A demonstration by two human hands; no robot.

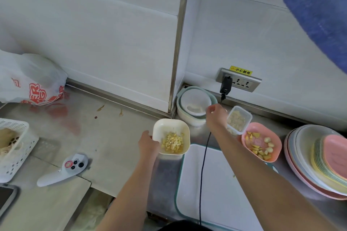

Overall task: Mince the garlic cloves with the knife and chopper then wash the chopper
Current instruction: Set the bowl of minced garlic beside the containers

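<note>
My left hand grips the left rim of a cream square bowl that holds chopped yellowish pieces, lifted just past the far corner of the white cutting board. My right hand reaches to the back, its fingers curled and pinching the right rim of the white bowl on top of a nested bowl stack. A clear tub of peeled garlic cloves stands to the right of that hand. A pink bowl holds cloves and yellow chunks. No knife or chopper is in view.
A black cable runs from the wall-socket plug across the board. Stacked plates sit at the right. At the left are a white basket, a plastic bag and a white handheld controller.
</note>
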